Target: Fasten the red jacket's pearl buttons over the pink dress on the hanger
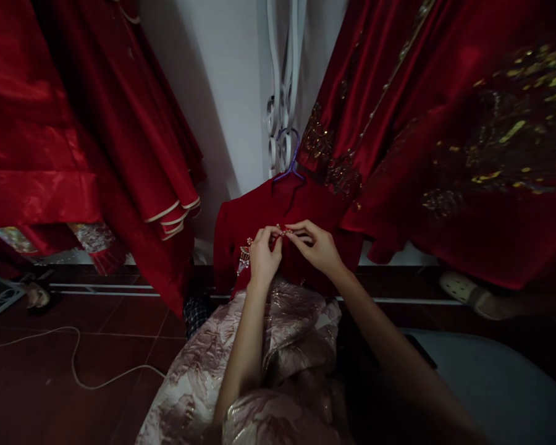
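Observation:
A red garment [241, 216] hangs in front of me from a purple hanger [293, 167]. Over its front, my left hand [265, 253] and my right hand [319, 248] meet with fingertips pinched. Between them is a small beaded trim [285, 233], glittering and pale gold; its exact shape is too small to make out. Both hands are closed on it. Just left of my left hand, a jewelled tassel ornament [244, 257] lies on the red cloth. Pink brocade fabric [194, 377] with a shiny raised pattern spreads below my forearms.
Red satin garments [134, 123] hang on the left, and sequinned red dresses [398, 142] on the right. White scrolled metalwork [278, 80] holds the hanger. A cable [76, 352] crosses the tiled floor. A pale clog [461, 288] and a light-coloured seat [495, 377] are at right.

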The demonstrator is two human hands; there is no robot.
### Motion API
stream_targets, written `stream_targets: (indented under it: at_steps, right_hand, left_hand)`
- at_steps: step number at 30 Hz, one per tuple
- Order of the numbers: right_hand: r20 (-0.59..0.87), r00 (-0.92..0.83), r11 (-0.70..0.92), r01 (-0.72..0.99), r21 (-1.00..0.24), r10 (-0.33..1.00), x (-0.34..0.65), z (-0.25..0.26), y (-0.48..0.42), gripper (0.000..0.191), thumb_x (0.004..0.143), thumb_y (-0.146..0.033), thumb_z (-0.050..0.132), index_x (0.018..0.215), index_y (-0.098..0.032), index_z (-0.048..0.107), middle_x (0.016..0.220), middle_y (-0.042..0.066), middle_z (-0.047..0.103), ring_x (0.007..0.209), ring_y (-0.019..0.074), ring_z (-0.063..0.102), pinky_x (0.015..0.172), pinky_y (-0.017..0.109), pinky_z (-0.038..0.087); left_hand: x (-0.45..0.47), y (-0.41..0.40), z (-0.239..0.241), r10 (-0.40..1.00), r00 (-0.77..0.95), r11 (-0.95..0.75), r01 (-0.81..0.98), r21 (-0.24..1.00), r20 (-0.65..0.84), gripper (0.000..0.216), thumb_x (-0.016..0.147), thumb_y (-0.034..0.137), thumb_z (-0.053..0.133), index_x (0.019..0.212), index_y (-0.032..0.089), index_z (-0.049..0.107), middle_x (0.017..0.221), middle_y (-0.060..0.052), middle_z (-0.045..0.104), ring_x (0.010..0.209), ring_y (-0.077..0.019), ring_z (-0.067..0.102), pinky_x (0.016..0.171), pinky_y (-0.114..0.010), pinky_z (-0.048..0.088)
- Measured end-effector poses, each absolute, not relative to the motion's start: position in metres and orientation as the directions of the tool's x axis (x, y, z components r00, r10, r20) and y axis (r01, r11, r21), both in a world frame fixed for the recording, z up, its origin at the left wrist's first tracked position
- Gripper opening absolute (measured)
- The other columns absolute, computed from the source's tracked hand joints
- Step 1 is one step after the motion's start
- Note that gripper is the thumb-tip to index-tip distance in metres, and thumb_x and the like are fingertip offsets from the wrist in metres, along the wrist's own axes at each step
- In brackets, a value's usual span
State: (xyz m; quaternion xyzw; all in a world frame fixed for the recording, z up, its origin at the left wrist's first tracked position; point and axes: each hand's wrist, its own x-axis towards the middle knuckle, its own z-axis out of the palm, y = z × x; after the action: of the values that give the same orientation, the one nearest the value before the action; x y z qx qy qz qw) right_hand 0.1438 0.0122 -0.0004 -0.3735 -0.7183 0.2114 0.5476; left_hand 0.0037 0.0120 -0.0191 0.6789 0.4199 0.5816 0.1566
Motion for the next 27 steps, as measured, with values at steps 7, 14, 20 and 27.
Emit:
stream_targets:
  at_steps: [7, 14, 20, 27]
  right_hand:
    - [0.635, -0.084, 0.616, 0.366, -0.697, 0.768, 0.1442, 0.0043, 0.0053, 0.026, 0.081, -0.036, 0.054, 0.1, -0.021, 0.064, 0.098, 0.006, 0.064, 0.086, 0.017, 0.063, 0.072, 0.032, 0.057]
    - [0.632, -0.115, 0.624, 0.364, -0.691, 0.767, 0.1452, 0.0061, 0.004, 0.031, 0.08, -0.033, 0.057, 0.108, -0.023, 0.064, 0.099, 0.005, 0.063, 0.086, 0.0166, 0.063, 0.076, 0.033, 0.058]
    - [0.635, -0.102, 0.624, 0.355, -0.696, 0.766, 0.1456, 0.0032, 0.0089, 0.031, 0.077, -0.033, 0.06, 0.105, -0.022, 0.065, 0.099, 0.005, 0.065, 0.085, 0.0168, 0.064, 0.076, 0.034, 0.058]
    - [0.602, -0.121, 0.601, 0.353, -0.717, 0.789, 0.1451, 0.004, 0.0131, 0.03, 0.075, -0.032, 0.061, 0.102, -0.02, 0.064, 0.095, 0.005, 0.066, 0.081, 0.016, 0.064, 0.074, 0.035, 0.058]
  left_hand:
    - [0.004, 0.0026, -0.0099, 0.741, -0.006, -0.626, 0.356, 0.694, 0.672, 0.01, 0.08, 0.022, 0.054, 0.089, 0.02, 0.058, 0.089, -0.004, 0.054, 0.076, -0.0103, 0.056, 0.066, -0.021, 0.049]
    - [0.0032, 0.0057, -0.0141, 0.728, 0.03, -0.65, 0.344, 0.677, 0.684, 0.011, 0.081, 0.02, 0.053, 0.09, 0.02, 0.057, 0.089, -0.003, 0.057, 0.082, -0.0117, 0.058, 0.073, -0.024, 0.05]
    - [0.004, 0.0065, -0.0157, 0.724, 0.035, -0.639, 0.414, 0.649, 0.689, 0.011, 0.081, 0.02, 0.053, 0.09, 0.02, 0.056, 0.088, -0.003, 0.057, 0.082, -0.0126, 0.057, 0.077, -0.026, 0.048]
    - [0.0027, 0.0065, -0.0155, 0.707, 0.046, -0.643, 0.458, 0.614, 0.706, 0.012, 0.083, 0.021, 0.049, 0.092, 0.02, 0.057, 0.091, -0.004, 0.058, 0.085, -0.0136, 0.058, 0.08, -0.027, 0.046]
